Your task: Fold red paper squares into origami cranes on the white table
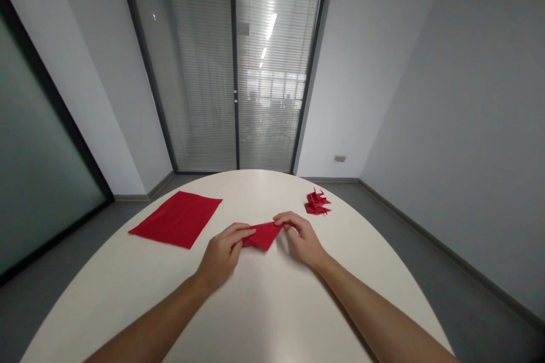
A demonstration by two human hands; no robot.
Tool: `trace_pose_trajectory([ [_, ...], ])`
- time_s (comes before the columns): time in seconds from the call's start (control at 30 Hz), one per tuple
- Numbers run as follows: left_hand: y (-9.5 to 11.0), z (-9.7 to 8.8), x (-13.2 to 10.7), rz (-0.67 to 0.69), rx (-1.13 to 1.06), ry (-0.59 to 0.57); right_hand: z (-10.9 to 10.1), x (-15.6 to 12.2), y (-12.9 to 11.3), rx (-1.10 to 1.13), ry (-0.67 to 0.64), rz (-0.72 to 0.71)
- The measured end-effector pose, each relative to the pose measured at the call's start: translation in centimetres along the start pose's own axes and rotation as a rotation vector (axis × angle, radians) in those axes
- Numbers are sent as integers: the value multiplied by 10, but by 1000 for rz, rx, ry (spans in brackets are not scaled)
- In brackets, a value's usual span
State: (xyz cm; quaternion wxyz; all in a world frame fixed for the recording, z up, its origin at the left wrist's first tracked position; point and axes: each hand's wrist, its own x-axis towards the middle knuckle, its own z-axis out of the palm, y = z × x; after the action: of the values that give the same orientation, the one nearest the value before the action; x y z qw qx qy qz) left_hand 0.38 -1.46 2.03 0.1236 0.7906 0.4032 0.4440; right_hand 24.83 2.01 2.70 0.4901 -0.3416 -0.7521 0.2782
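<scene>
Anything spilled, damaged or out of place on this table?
Nothing stands out. The red sheet lies spread out on the left with no visible tear. The left hand and right hand hold a folded red piece. The red folded cluster beyond the right hand is too small to check closely.

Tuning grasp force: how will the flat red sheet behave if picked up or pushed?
Red sheet probably floppy: it looks thin and faintly creased. Likely light, showing almost no thickness. May slide if pushed, lying flat on a smooth-looking table.
</scene>
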Motion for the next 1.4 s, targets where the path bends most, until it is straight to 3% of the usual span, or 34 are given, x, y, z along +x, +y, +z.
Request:
trace_pose_trajectory([
  [0.13, 7, -1, 1, 106, 42, 8, 5, -3, -2, -125, -1, 3],
  [0.43, 11, 0, 0, 235, 185, 86, 10, -8, -25, -449, -99, -337],
  [0.63, 17, -1, 2, 307, 187, 8, 13, -8, -29, -541, -161, -467],
  [1.23, 11, -7, 2, 210, 166, 241, -14, -2, -18, -425, 75, -332],
  [1.4, 13, -8, 3, 195, 166, 263, -16, -3, -14, -408, 78, -334],
])
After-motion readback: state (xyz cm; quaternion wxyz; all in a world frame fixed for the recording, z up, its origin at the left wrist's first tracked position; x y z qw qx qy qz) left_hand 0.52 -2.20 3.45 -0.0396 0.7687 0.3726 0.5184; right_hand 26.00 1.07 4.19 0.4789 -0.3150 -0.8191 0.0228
